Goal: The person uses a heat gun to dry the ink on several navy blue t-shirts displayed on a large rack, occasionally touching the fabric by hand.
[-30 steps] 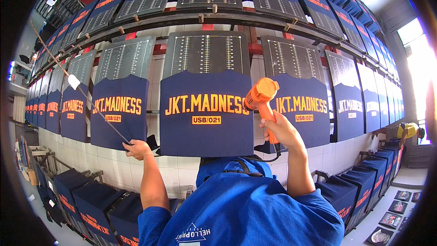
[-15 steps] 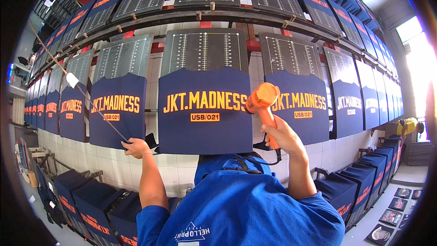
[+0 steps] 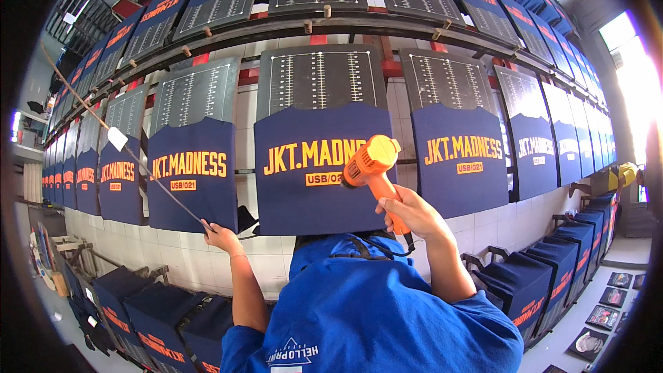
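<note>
A person in a blue shirt faces a wall of navy printed shirts on boards; the right hand [image 3: 409,211] has its grip closed around the handle of an orange heat gun [image 3: 371,163], held up just before the centre navy shirt [image 3: 314,166]. The left hand [image 3: 222,237] is closed on the lower end of a thin stick [image 3: 117,140] slanting up to the left, across the neighbouring shirt [image 3: 191,173].

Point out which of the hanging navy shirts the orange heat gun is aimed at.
The middle navy shirt, straight ahead: the heat gun in the right hand overlaps its orange print; neighbouring shirts hang clear to either side.
</note>
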A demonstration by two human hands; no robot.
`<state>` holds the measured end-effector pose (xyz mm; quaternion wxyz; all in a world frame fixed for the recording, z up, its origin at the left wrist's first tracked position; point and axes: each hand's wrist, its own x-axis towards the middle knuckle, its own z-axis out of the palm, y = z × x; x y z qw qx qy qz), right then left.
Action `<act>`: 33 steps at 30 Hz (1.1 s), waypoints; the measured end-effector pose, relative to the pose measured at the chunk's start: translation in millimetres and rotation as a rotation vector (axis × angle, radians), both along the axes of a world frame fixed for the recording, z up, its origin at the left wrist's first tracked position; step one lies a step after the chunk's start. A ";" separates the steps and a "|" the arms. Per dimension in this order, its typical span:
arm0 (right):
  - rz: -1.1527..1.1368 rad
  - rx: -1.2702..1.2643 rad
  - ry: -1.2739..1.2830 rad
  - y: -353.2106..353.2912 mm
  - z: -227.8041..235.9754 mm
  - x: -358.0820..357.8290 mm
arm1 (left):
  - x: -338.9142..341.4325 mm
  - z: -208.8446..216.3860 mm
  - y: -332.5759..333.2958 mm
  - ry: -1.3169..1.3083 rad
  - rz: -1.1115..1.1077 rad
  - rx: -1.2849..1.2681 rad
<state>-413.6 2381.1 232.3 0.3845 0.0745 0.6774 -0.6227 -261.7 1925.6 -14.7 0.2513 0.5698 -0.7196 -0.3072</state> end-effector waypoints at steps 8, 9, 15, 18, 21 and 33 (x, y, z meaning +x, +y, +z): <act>-0.006 0.152 0.025 -38.1 6.4 11.3 | 9.0 25.7 -24.6 -0.307 -0.231 -0.465; -0.014 0.139 0.005 -37.2 6.8 13.2 | 6.9 27.9 -27.0 -0.289 -0.284 -0.498; -0.058 0.228 0.045 -58.6 10.8 23.9 | -12.1 23.1 -47.8 -0.193 -0.391 -0.508; -0.117 0.204 0.083 -68.7 6.5 28.8 | -15.4 22.5 -41.7 -0.246 -0.388 -0.542; -0.120 0.213 0.088 -77.4 3.8 30.2 | -17.7 22.1 -44.8 -0.215 -0.394 -0.496; -0.163 0.160 0.120 -92.1 2.7 34.6 | -14.8 20.1 -46.2 -0.223 -0.377 -0.446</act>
